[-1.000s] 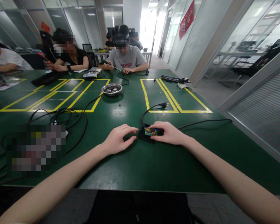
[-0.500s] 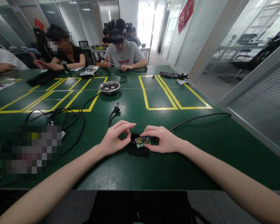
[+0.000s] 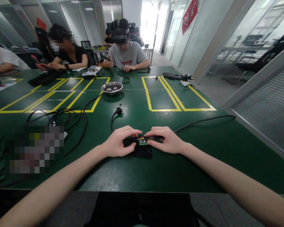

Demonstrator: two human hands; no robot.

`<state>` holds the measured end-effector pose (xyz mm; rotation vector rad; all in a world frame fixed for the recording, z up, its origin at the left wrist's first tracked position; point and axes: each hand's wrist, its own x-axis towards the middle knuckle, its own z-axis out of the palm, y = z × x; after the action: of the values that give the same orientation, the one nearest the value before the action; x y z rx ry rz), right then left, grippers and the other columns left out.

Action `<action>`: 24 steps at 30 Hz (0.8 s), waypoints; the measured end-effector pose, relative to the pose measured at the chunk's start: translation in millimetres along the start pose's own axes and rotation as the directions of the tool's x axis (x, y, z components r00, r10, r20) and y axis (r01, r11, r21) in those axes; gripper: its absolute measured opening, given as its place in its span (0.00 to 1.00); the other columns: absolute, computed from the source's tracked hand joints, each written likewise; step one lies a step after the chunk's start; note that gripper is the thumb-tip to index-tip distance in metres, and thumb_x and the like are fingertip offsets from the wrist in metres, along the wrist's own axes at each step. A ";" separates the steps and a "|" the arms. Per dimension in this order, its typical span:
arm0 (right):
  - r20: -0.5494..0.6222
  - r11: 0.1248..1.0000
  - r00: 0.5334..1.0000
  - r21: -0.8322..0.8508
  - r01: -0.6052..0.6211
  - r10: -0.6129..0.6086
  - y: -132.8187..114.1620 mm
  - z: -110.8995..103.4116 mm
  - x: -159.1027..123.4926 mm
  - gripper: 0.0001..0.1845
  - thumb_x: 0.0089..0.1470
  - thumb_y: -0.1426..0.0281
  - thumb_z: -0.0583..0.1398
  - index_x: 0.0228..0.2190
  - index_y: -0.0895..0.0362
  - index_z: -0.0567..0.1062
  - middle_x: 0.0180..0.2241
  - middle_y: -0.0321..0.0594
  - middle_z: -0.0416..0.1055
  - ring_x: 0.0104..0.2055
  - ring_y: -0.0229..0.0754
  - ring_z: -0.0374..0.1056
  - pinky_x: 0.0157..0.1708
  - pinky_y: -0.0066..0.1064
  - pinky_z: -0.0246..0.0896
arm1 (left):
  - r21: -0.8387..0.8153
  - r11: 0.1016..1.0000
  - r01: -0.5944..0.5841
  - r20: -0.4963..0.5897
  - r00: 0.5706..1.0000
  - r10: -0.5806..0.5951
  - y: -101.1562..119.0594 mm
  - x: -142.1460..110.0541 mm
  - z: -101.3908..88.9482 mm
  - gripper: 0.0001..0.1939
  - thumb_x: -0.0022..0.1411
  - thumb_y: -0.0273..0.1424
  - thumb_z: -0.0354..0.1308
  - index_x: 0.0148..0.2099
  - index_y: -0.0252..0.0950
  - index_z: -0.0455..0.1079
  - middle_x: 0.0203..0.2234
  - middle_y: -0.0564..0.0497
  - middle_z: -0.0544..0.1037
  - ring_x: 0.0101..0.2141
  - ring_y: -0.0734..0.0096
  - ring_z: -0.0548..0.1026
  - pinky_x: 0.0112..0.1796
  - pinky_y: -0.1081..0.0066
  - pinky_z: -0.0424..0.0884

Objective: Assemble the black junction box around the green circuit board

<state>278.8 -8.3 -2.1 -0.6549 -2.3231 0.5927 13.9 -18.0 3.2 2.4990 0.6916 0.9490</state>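
Note:
A small green circuit board (image 3: 143, 142) with copper coils and thin coloured wires is held just above the table, between my hands. My right hand (image 3: 168, 140) pinches its right end with thumb and fingers. Around the black cord at the board's left end, my left hand (image 3: 119, 141) is closed, its fingertips close to the board's edge. Beneath the board lies a flat black piece (image 3: 143, 153), partly covered. A black plug (image 3: 118, 111) rests beyond my left hand, its cord running back behind that hand. Another black cord (image 3: 203, 119) leads off to the right from behind my right hand.
A metal bowl (image 3: 112, 88) with small metal parts stands farther back. Coiled black cables (image 3: 68, 116) and a blurred-out object (image 3: 35, 151) lie at left. Yellow tape (image 3: 165, 110) marks the green table. A folded black tripod-like item (image 3: 176, 76) is at far right. Co-workers sit opposite.
The board and black piece have shifted left and nearer with my right hand. The plug has swung from right to left. My left hand has closed in on the board's left end.

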 end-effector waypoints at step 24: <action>-0.054 0.975 0.984 -0.139 -0.176 0.170 19.7 14.3 4.1 0.13 0.59 0.62 0.69 0.43 0.54 0.83 0.42 0.42 0.82 0.38 0.43 0.79 0.39 0.32 0.72 | 0.293 0.926 0.240 0.065 0.961 -0.269 -9.1 -3.2 13.2 0.38 0.61 0.44 0.67 0.68 0.37 0.64 0.63 0.37 0.72 0.62 0.42 0.68 0.61 0.42 0.66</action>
<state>272.1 5.9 -21.2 -0.9358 -2.2997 0.4872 18.2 -14.7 -12.2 2.5887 1.1567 0.6593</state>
